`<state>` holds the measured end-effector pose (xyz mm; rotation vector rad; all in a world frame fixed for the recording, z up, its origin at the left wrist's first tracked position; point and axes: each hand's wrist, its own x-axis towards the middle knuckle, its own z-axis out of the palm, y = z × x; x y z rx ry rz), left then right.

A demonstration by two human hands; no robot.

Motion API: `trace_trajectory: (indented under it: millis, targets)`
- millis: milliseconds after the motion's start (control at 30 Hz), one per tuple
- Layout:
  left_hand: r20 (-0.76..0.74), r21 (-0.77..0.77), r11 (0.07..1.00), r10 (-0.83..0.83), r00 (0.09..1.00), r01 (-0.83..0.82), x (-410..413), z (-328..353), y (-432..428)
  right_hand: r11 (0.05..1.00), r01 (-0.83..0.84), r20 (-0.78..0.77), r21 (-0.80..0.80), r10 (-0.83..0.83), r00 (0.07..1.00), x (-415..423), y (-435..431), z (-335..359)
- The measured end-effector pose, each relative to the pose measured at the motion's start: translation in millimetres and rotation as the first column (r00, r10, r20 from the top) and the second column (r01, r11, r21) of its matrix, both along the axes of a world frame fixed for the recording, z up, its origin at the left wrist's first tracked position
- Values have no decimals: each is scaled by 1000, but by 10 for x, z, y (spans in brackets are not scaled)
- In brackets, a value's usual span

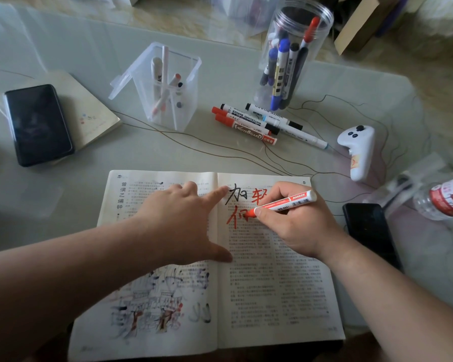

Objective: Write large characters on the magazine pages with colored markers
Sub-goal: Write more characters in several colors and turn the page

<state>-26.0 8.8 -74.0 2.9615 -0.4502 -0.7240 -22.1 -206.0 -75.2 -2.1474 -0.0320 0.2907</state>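
Pages of your magazine [272, 288] look thin: left hand [183, 223], fingers spread, pins them flat; right hand [298, 226] pinches the light marker [285, 202] low

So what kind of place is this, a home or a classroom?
Likely a home: a glass-topped table over glossy floor tiles, a cardboard box beyond it, and casual clutter like a phone and water bottle.
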Motion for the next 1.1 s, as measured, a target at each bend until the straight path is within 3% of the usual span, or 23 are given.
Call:
trace_trajectory:
  millis: [333, 767, 867, 967, 1100]
  targets:
    - [-1, 8, 1000, 1, 1000, -1, 2, -2, -4, 995, -95, -7, -2, 95, 995, -18, 11, -9]
    - [8, -13, 1000, 15, 1000, -15, -6, 28, -10, 987, 13, -53, -158, -22, 998, 50, -38, 10]
    - [11, -9, 1000, 30, 999, -30, -6, 49, -3, 996, 21, -79, -81, -28, 996, 57, -56, 28]
    - [3, 3, 999, 34, 999, -34, -24, 96, 20, 985, 61, -125, 159, -41, 991, 60, -88, 68]
    - [6, -5, 1000, 25, 1000, -25, -45, 154, 30, 949, 95, -119, 301, -62, 991, 73, -101, 92]
